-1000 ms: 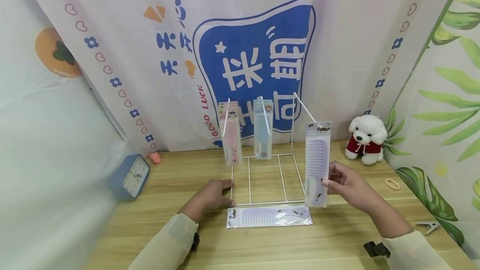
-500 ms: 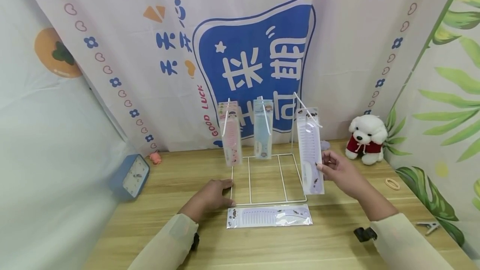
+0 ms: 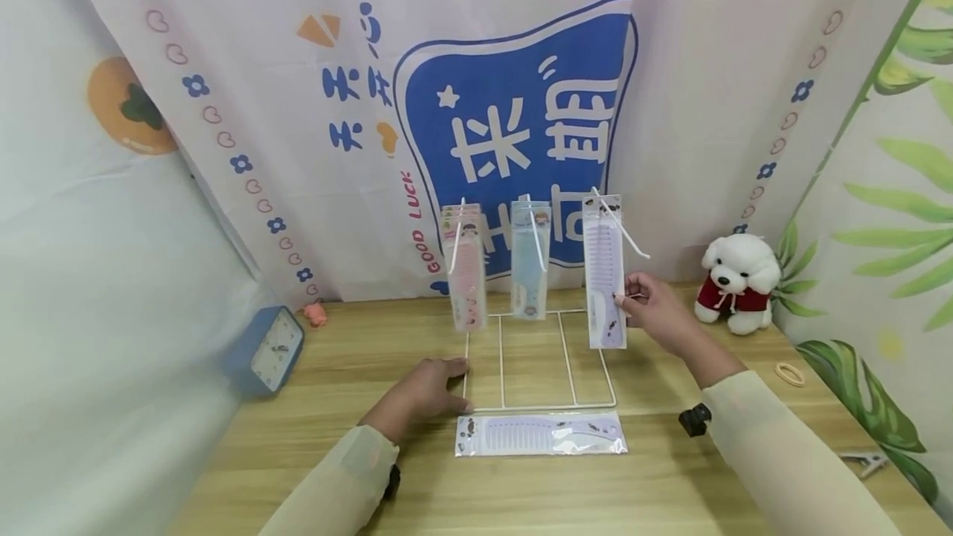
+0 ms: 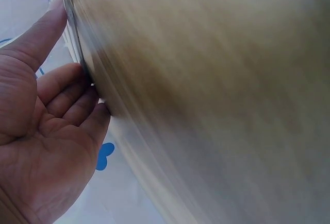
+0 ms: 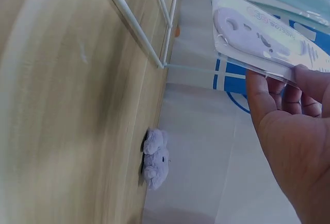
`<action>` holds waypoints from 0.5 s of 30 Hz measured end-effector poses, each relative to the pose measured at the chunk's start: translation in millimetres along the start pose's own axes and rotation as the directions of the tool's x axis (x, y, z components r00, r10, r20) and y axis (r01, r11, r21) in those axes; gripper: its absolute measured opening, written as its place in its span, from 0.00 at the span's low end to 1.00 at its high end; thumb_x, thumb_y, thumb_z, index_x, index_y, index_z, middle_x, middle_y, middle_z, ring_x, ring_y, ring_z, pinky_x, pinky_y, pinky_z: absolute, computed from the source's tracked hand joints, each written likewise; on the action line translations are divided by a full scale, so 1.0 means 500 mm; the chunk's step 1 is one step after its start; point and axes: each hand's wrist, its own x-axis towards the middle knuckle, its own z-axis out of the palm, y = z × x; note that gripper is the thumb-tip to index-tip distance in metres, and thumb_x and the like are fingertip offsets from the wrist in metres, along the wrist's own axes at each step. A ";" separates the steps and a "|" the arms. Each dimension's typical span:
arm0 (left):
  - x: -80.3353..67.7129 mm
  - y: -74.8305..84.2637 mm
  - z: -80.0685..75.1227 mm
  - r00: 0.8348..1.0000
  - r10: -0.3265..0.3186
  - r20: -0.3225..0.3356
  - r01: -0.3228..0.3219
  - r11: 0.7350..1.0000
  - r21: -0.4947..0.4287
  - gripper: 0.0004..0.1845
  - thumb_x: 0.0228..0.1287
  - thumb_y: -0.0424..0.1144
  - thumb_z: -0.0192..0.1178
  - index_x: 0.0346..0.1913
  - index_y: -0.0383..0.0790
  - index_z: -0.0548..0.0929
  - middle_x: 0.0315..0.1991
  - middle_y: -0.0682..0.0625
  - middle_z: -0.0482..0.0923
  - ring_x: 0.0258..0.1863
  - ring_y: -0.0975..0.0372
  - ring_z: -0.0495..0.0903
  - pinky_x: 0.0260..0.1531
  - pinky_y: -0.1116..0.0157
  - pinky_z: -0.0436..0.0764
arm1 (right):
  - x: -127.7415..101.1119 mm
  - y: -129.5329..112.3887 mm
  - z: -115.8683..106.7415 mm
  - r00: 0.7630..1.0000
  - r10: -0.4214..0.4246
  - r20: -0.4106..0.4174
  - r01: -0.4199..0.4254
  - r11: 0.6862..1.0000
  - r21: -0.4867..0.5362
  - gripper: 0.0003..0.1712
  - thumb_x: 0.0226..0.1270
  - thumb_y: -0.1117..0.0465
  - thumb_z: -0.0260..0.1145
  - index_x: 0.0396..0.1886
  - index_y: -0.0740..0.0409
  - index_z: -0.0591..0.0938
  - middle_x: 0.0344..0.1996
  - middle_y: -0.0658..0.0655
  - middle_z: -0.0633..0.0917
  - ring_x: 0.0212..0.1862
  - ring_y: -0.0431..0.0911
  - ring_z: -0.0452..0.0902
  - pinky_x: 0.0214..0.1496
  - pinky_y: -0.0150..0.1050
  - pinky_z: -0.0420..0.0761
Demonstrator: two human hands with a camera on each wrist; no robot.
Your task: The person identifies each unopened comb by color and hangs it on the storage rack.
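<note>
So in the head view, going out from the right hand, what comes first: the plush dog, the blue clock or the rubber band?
1. Plush dog, just right of the right hand.
2. Rubber band, further right, nearer the table's front.
3. Blue clock, far left.

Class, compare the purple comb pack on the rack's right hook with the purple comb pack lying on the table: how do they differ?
The hanging purple comb pack is upright on the wire rack; the flat purple comb pack lies lengthwise on the table. The right hand pinches the hanging one; no hand touches the flat one. Both are lilac combs in clear packaging.
</note>
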 end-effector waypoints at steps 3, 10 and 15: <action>0.001 -0.002 0.006 1.000 -0.002 0.007 0.002 1.000 -0.007 0.43 0.64 0.49 0.81 0.79 0.41 0.77 0.82 0.46 0.71 0.83 0.44 0.67 0.82 0.44 0.68 | 0.008 0.006 -0.001 1.000 -0.016 -0.008 0.016 1.000 -0.004 0.19 0.84 0.64 0.63 0.66 0.70 0.75 0.56 0.68 0.81 0.61 0.60 0.83 0.59 0.53 0.92; 0.000 -0.002 0.006 1.000 0.004 -0.011 -0.004 1.000 -0.015 0.43 0.63 0.49 0.81 0.78 0.40 0.77 0.81 0.46 0.71 0.82 0.44 0.67 0.82 0.43 0.67 | 0.040 0.013 0.003 1.000 -0.006 -0.009 0.005 1.000 -0.028 0.18 0.85 0.63 0.62 0.65 0.69 0.75 0.58 0.69 0.81 0.66 0.65 0.81 0.63 0.58 0.90; 0.001 0.001 0.002 1.000 -0.010 -0.012 0.010 1.000 -0.012 0.43 0.64 0.49 0.81 0.79 0.41 0.76 0.81 0.46 0.71 0.82 0.44 0.67 0.82 0.43 0.67 | 0.067 0.022 0.011 1.000 -0.015 -0.021 0.016 1.000 0.009 0.17 0.85 0.64 0.62 0.63 0.70 0.76 0.56 0.68 0.81 0.61 0.60 0.82 0.64 0.56 0.90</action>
